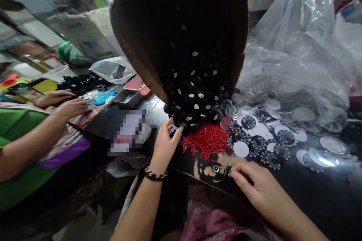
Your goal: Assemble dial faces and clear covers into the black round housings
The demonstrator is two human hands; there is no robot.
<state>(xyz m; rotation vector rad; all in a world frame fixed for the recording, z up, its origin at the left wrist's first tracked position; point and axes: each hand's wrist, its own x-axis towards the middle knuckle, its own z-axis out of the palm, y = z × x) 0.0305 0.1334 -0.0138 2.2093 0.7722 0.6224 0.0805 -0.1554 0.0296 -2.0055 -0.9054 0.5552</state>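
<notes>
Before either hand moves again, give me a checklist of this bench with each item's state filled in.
1. Left hand open, beside the black parts: ok.
2. Right hand gripping something securely: cannot tell; the pinch is small and dark.
3. Red pieces heaped within apparent reach: ok.
4. Printed discs neatly stacked: not ok; they lie strewn and overlapping.
5. Co-worker's hands clear of this person's: ok, well off to the left.

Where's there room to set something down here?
The black table looks mostly bare right of the right hand, nearer than the discs. It's crowded between the discs and left hand, with red sticks and black parts heaped.
</notes>
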